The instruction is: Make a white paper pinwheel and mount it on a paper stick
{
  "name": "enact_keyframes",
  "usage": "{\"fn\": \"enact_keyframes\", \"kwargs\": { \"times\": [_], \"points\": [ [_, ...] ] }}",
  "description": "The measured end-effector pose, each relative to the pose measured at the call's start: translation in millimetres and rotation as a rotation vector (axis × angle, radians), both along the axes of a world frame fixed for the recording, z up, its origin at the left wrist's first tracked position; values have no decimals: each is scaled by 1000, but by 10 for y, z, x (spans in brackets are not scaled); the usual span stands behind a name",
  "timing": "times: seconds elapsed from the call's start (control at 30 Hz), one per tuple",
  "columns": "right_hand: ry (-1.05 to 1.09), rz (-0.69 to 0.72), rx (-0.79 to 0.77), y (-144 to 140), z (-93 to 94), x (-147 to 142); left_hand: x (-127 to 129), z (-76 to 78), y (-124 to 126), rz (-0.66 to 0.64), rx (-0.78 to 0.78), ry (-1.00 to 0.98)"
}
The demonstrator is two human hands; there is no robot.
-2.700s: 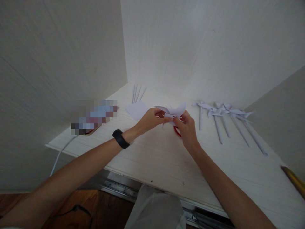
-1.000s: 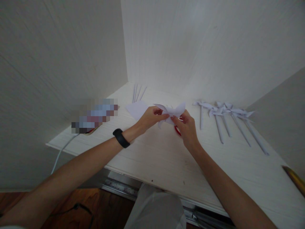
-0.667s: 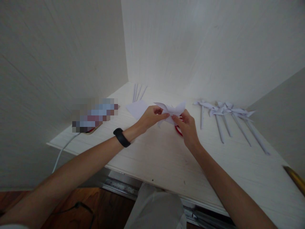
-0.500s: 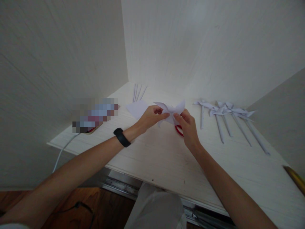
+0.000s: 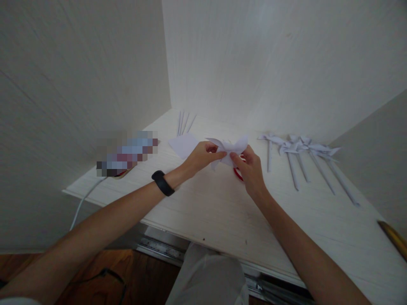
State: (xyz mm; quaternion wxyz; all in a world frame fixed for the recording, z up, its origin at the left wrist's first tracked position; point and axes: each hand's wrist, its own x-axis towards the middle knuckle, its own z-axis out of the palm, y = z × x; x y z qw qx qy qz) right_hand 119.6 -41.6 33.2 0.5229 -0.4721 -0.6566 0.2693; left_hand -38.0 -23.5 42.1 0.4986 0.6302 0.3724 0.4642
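Observation:
Between my two hands is a white paper pinwheel (image 5: 239,144) with curled blades, held just over the table. My left hand (image 5: 203,156), with a black band on its wrist, pinches it from the left, thumb at the centre. My right hand (image 5: 250,167) grips it from the right, its thumb also pressed near the centre. Part of a red scissors handle (image 5: 238,174) shows below the paper beside my right hand; the rest is hidden. Left of the pinwheel lies a flat white paper sheet (image 5: 182,145), partly behind my left hand.
Several paper pinwheels on rolled paper sticks (image 5: 292,169) lie at the right. Several thin paper sticks (image 5: 182,123) lie at the back. A blurred-out device (image 5: 127,154) with a white cable (image 5: 83,199) sits at the left. Walls enclose the white table (image 5: 203,199).
My right thumb has shifted slightly left toward the pinwheel's centre, and its right blade has moved a little. My left hand has barely moved.

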Motion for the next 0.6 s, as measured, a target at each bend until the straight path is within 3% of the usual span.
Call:
{"fn": "enact_keyframes", "kwargs": {
  "times": [0.6],
  "points": [
    [-82,-38,48,118,5,137,-53,-52,74,115,-12,85]
  ]
}}
